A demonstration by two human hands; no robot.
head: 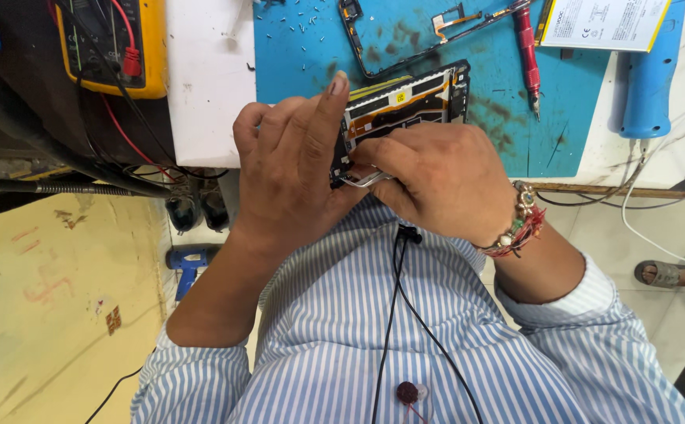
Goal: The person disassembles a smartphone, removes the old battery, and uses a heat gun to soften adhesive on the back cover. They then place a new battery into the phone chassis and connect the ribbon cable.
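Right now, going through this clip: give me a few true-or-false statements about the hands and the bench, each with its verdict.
1. The left hand grips the opened phone. True.
2. The right hand holds a soldering iron. False: it holds metal tweezers.
3. The red screwdriver lies on the blue mat. True.
4. The yellow multimeter sits on the mat. False: it sits off it, at the far left.

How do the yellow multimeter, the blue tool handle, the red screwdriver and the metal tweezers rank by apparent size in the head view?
1. Yellow multimeter, partly cut off
2. Blue tool handle, similar, so unsure
3. Red screwdriver
4. Metal tweezers, mostly hidden by hands
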